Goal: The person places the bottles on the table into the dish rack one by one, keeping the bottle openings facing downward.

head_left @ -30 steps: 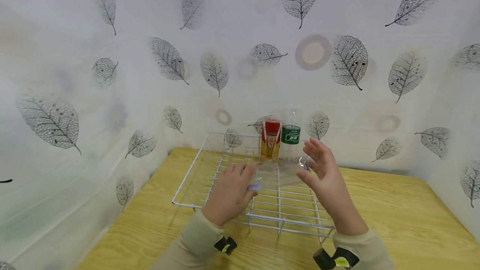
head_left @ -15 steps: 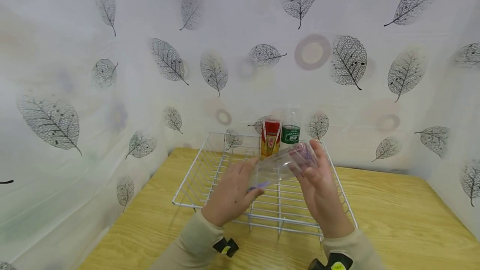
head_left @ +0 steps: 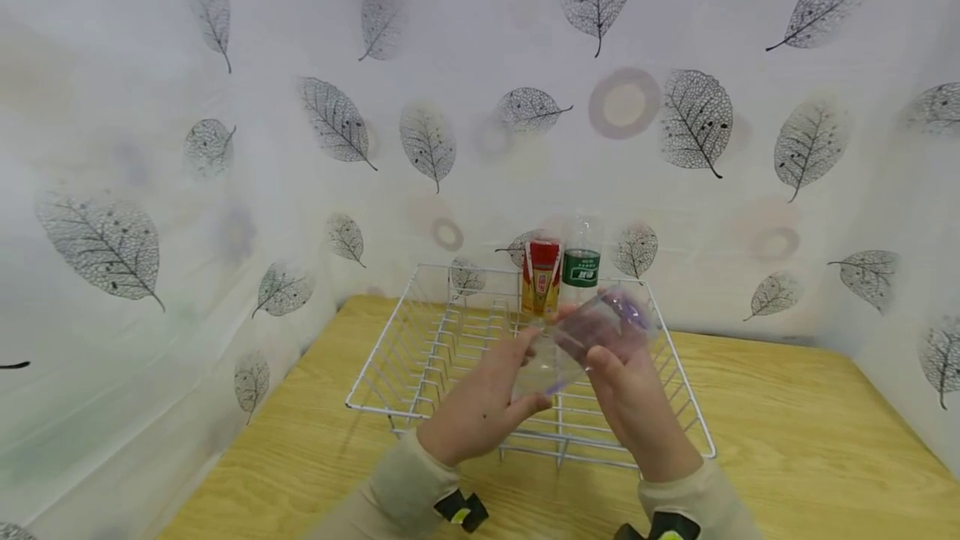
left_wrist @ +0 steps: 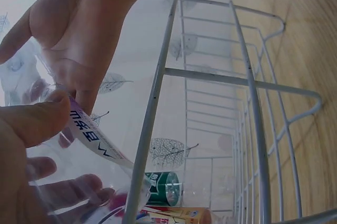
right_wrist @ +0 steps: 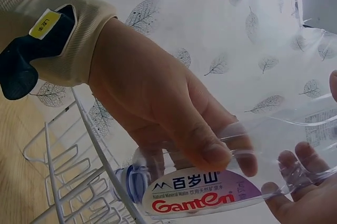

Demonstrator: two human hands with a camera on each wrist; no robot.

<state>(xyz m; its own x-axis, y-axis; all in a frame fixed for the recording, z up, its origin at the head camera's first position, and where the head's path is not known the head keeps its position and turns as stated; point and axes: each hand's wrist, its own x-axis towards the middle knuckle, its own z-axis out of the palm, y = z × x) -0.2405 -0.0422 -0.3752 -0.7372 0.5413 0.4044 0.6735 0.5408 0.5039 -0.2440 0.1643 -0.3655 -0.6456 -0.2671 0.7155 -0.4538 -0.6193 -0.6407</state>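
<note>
A clear plastic water bottle point(head_left: 536, 373) is held tilted between both hands above a white wire rack point(head_left: 384, 411). Its "Ganten" label point(right_wrist: 192, 192) faces the right wrist camera, and its blue cap point(right_wrist: 134, 183) points toward the left wrist's side. My left hand point(head_left: 480, 407) grips the bottle by the label part, thumb over the label. My right hand point(head_left: 637, 411) holds the other end, its thumb in front and the fingers partly hidden behind the plastic. In the left wrist view the right hand point(left_wrist: 79, 45) shows its palm beside the bottle.
At the rack's back stand a red and yellow container point(head_left: 542, 277) and a clear bottle with a green label point(head_left: 581, 267). The rack rests on a wooden table point(head_left: 787, 432). A leaf-patterned curtain point(head_left: 480, 48) encloses the back and sides.
My right hand has gone from spread fingers beside the bottle's end to holding it. The bottle's right end has risen and tilted; my left hand has shifted slightly right.
</note>
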